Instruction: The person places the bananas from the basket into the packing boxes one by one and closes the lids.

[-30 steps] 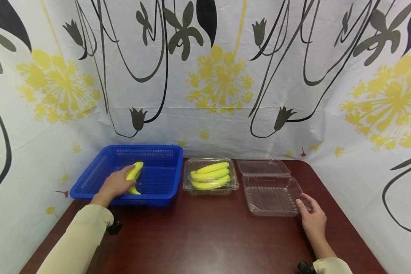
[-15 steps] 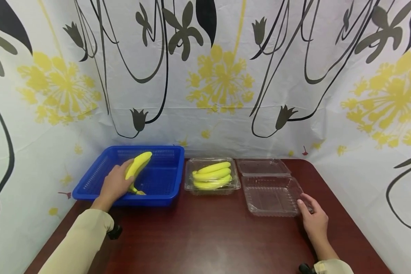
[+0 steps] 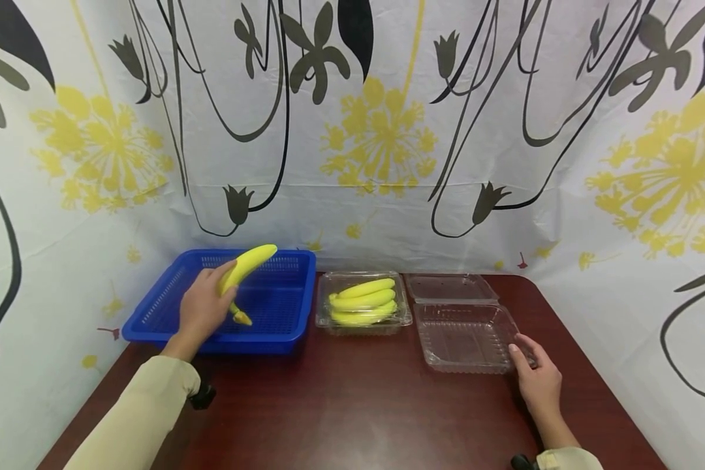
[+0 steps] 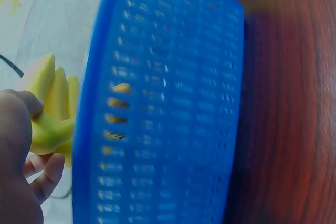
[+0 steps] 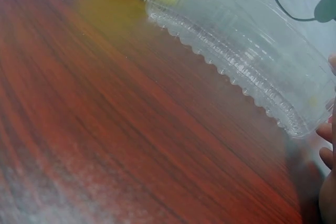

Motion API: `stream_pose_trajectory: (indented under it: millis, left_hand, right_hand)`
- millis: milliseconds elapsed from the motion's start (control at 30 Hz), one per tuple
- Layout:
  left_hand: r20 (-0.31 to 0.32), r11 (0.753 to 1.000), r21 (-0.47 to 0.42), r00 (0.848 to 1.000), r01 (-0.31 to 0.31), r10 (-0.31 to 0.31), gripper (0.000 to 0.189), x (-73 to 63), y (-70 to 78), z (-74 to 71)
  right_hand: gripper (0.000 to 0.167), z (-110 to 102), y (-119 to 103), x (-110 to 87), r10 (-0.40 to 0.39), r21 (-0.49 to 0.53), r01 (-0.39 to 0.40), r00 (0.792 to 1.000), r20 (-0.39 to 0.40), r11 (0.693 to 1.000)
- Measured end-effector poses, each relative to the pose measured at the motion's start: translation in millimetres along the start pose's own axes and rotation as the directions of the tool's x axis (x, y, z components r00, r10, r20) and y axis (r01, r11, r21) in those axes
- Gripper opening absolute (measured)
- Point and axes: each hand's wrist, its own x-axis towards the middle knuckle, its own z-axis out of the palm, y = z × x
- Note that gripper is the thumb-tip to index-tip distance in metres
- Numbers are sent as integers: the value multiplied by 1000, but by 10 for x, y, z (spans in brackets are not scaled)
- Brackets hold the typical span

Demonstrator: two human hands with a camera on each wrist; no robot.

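My left hand (image 3: 202,303) grips a bunch of yellow bananas (image 3: 248,266) over the blue basket (image 3: 252,343), its tips angled up to the right and its stem end low. In the left wrist view, several joined bananas (image 4: 59,100) show beyond the basket's slotted wall (image 4: 173,103), with the thumb across them. Far to the right, a clear plastic clamshell box (image 3: 470,365) lies with its lid (image 3: 452,288) folded back. My right hand (image 3: 540,378) holds its near right corner between thumb and fingers. The right wrist view catches only some fingertips beside the box's ribbed wall (image 5: 236,69).
Between basket and raised-lid box stands a closed clear box (image 3: 323,321) with several bananas (image 3: 361,301) inside. All sit on a dark red-brown table (image 3: 352,405). A patterned curtain (image 3: 352,215) hangs right behind the table's back edge.
My left hand has lifted the bananas up from inside the basket and a little to the right, with their tips now above its back rim. My right hand stays at the box corner.
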Motion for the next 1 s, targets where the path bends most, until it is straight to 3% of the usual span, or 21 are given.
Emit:
stream_pose_trajectory:
  millis: [233,600,1000]
  left_hand:
    - [-63,995,-56,995,-79,75,49,42,212,15]
    - [-76,978,-107,982,-178,171,49,52,501,83]
    - [-24,969,-115,976,-219,218,47,1,828,180]
  right_hand:
    - [34,27,10,3,-20,9,20,1000,-6,1000]
    - [35,28,11,3,-11,13,11,1000,3,1000]
    - [34,13,28,-2,-24,23,24,1000,2,999]
